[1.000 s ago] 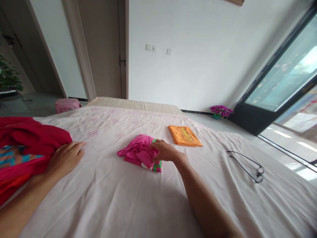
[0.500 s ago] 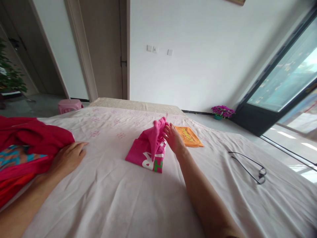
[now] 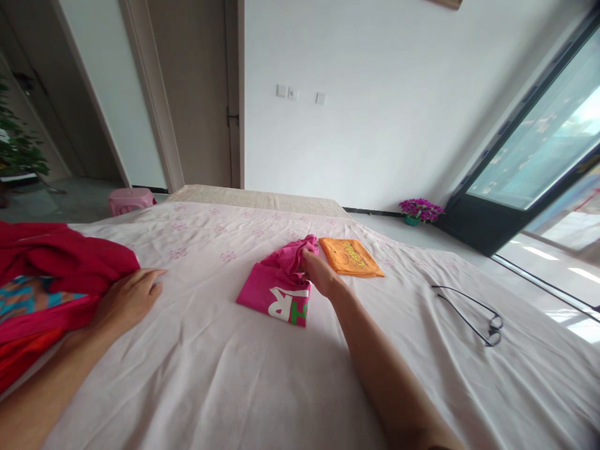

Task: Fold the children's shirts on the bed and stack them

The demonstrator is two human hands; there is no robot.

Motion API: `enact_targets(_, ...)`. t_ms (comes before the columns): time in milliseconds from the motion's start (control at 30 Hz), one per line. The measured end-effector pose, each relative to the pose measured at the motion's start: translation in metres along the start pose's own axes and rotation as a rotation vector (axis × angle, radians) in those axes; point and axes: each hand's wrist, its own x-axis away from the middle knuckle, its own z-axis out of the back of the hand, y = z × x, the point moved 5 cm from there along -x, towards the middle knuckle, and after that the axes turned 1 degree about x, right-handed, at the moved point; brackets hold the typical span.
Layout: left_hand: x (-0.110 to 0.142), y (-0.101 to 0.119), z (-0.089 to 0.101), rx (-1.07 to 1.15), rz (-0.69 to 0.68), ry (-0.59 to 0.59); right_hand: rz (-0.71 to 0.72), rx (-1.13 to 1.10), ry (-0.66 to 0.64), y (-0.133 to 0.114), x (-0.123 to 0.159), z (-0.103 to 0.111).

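Note:
A pink shirt (image 3: 267, 284) with white and green letters lies partly folded on the bed sheet, its far side bunched up. My right hand (image 3: 315, 269) has its fingers curled into that bunched cloth, and the fingertips are hidden in the folds. Just beyond it, a flat, folded orange garment (image 3: 354, 257) with yellow print rests on the sheet. On the left, my left hand (image 3: 134, 297) lies flat with its fingers stretched out, against the edge of a heap of red clothes (image 3: 70, 256) with a blue and brown patterned piece in it.
Black glasses (image 3: 492, 328) lie on the pale bed sheet (image 3: 262, 381) at the right. Behind the bed are a pink stool (image 3: 131, 199), a door, a white wall and a pot of purple flowers (image 3: 422, 210). A glass door stands at the right.
My right hand has moved slightly left and down, its fingers closing into the pink shirt. The raised cloth has sunk into a lower bunch. My left hand has stayed put.

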Motion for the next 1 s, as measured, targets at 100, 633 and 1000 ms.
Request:
enact_targets(100, 0.001, 0.002, 0.001, -0.017, -0.01, 0.0, 0.122, -0.37, 0.095, -0.02, -0.002, 0.015)
enact_targets(633, 0.0, -0.003, -0.003, 0.007, -0.036, 0.032, -0.071, 0.142, -0.783, -0.017, 0.041, -0.057)
enact_targets(1000, -0.002, -0.003, -0.003, 0.009, -0.019, 0.062, -0.05, 0.851, -0.083, 0.006, 0.014, -0.017)
